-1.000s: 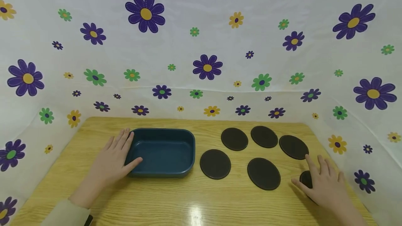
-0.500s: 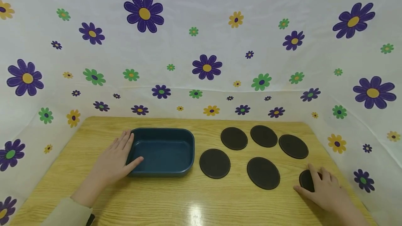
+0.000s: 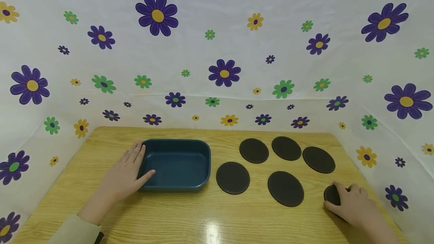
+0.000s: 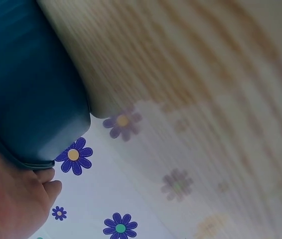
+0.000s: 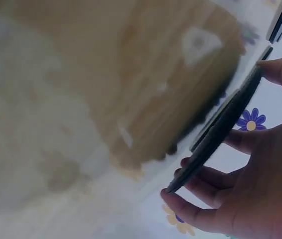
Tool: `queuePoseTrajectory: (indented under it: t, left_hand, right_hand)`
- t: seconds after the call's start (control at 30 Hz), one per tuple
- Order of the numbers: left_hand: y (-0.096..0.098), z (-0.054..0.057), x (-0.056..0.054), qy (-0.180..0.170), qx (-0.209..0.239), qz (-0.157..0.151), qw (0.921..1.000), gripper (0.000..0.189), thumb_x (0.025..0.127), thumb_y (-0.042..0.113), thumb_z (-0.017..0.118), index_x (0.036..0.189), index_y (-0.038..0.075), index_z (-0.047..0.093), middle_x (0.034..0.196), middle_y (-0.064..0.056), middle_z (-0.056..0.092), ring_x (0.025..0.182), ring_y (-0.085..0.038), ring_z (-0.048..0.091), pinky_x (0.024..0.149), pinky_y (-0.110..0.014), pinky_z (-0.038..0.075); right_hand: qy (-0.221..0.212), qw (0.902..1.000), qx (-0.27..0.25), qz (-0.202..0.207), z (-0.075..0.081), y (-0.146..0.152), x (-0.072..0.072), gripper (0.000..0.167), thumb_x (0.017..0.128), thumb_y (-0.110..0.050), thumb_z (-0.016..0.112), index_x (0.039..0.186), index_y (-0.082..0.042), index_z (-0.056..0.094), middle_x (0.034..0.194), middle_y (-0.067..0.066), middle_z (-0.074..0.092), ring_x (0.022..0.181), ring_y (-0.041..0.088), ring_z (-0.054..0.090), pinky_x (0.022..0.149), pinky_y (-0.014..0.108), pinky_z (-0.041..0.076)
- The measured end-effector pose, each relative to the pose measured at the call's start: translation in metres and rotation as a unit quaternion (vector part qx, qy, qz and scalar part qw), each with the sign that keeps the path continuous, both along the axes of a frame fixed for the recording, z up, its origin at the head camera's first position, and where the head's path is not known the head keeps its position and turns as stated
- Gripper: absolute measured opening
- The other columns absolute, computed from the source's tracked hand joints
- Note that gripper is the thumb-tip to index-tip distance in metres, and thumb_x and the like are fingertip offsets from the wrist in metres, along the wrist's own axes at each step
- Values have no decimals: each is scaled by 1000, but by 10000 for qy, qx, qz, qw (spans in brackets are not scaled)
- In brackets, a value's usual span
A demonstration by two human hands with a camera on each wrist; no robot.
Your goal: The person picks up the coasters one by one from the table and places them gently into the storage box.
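You wear a plain, pale beige-green cloth sleeve [image 3: 75, 229] ending behind your bare, slim-fingered left hand [image 3: 126, 174], with a small black object [image 3: 99, 237] showing at its edge, while your right hand [image 3: 352, 204] is likewise bare.

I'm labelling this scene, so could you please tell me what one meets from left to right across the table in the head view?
Left hand, blue tray, front-left black disc, back-left disc, back-right disc, gripped disc, right hand.

Inspection of head and both wrist views: no legible text, label, brand, number or sign found on any visible surface
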State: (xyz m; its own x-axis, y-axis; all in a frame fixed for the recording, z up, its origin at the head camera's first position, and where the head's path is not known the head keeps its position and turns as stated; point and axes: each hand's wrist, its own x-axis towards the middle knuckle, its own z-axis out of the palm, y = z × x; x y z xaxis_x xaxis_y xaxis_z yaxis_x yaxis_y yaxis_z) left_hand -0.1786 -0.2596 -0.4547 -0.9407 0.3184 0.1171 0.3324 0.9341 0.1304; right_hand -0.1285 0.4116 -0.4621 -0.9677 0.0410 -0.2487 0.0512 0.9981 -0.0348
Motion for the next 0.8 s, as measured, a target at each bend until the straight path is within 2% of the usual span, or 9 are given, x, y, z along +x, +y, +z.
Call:
queuePoseTrajectory:
  t: [0.07, 0.17, 0.33, 0.5, 0.8]
  left_hand:
    - [0, 0, 0, 0, 16, -14, 10000, 96, 104, 59, 56, 163, -11, 28, 172, -31, 25, 161, -48, 25, 128, -64, 30]
    - [1, 0, 1, -29, 44, -18, 10000, 96, 104, 60, 56, 163, -11, 27, 172, -31, 24, 161, -49, 24, 129, -64, 30]
    - [1, 0, 2, -131, 63, 18, 9999, 102, 102, 63, 58, 163, -11, 25, 173, -31, 21, 162, -48, 21, 129, -64, 28]
    - [0, -2, 1, -207, 135, 31, 9997, 105, 102, 65, 57, 164, -11, 22, 174, -31, 18, 163, -48, 18, 131, -62, 25]
    - [0, -4, 0, -225, 178, 23, 9996, 105, 102, 66, 55, 165, -11, 20, 175, -30, 15, 164, -47, 16, 134, -60, 20]
  right_hand:
    - [137, 9999, 1, 14, 3, -2, 0, 95, 93, -65, 68, 146, 11, 47, 116, 53, 47, 107, 68, 50, 73, 71, 54]
    - [572, 9983, -7, 132, 9, -7, -3, 91, 93, -63, 67, 144, 10, 50, 115, 50, 49, 105, 65, 52, 71, 70, 54]
    - [1260, 9912, -28, 408, 21, -21, -14, 81, 95, -57, 67, 144, 5, 54, 114, 44, 52, 105, 60, 53, 78, 72, 50]
    - [1465, 9869, -39, 675, 32, -38, -25, 76, 95, -53, 69, 146, 1, 54, 117, 43, 53, 106, 59, 54, 82, 73, 50]
    - [1701, 9780, 202, 1187, 56, -78, -47, 78, 92, -54, 71, 148, -1, 55, 125, 43, 54, 115, 61, 55, 86, 74, 51]
